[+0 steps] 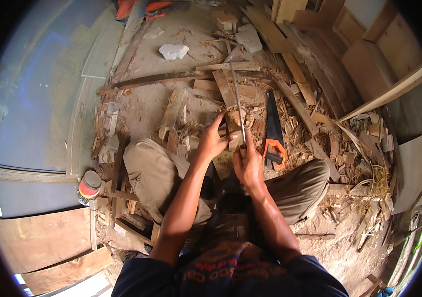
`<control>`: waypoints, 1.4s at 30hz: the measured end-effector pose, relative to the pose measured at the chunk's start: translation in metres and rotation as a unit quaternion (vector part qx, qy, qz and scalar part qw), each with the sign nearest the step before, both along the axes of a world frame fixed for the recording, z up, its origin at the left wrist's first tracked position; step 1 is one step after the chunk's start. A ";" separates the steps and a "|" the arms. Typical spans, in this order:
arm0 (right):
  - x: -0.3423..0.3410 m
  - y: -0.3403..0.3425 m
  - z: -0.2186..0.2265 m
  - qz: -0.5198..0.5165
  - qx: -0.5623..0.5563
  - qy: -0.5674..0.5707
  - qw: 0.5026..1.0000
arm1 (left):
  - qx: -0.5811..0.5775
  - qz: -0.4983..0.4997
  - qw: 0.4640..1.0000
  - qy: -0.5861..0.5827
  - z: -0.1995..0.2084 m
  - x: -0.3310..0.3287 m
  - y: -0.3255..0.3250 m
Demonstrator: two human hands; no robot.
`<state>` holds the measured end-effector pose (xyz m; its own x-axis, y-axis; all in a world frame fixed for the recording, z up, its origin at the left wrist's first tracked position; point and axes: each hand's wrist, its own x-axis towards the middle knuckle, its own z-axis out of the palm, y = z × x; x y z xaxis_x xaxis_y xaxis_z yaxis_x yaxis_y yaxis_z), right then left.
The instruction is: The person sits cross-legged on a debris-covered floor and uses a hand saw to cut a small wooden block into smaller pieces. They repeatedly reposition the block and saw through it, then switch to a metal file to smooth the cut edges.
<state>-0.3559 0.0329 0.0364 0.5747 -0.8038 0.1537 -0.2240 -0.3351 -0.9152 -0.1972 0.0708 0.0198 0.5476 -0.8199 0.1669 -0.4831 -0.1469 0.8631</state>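
My right hand [249,166] is closed round the dark handle of a long thin-bladed tool [238,101]. Its narrow grey blade points away from me; whether it is a knife or a saw cannot be made out. Just left of the blade, my left hand [213,140] grips a short wood block [234,120] between thumb and fingers. The blade passes along the block's right side, and I cannot tell whether they touch. To the right lies a handsaw [273,126] with a black blade and an orange and black handle.
Wood offcuts and shavings cover the floor around my bent knees. A long beam [156,81] lies across the far side. A can [89,185] stands at the left, a white lump [173,51] lies far off, and boards [369,57] lean at the right.
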 end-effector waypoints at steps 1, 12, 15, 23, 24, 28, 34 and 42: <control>0.004 -0.006 -0.004 0.006 -0.006 -0.002 1.000 | 0.007 0.007 1.000 -0.011 -0.003 0.002 -0.006; -0.004 -0.011 -0.004 0.009 0.003 0.009 1.000 | -0.010 0.021 0.998 -0.051 -0.013 -0.008 -0.009; -0.007 -0.015 -0.002 0.007 -0.002 -0.002 1.000 | -0.025 0.021 0.997 -0.077 -0.008 -0.006 -0.014; -0.010 -0.017 -0.007 0.014 0.002 -0.001 1.000 | 0.007 0.013 0.996 -0.089 -0.016 -0.006 -0.014; -0.009 -0.020 -0.004 0.017 0.000 -0.003 1.000 | -0.016 0.010 0.996 -0.088 -0.017 0.001 -0.018; -0.022 -0.009 0.030 0.024 0.064 0.030 0.997 | -0.045 -0.012 0.999 -0.020 0.009 -0.012 -0.007; -0.016 -0.014 0.004 0.024 0.022 0.012 0.999 | -0.063 0.000 0.993 -0.100 -0.017 -0.005 -0.011; -0.022 -0.010 -0.007 0.020 0.019 0.055 0.998 | -0.011 -0.011 0.999 -0.044 -0.018 -0.008 -0.004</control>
<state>-0.3775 0.0230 0.0297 0.6178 -0.7842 0.0585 -0.3107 -0.3118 -0.8979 -0.2054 0.0664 0.0019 0.5127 -0.8267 0.2317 -0.5599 -0.1174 0.8202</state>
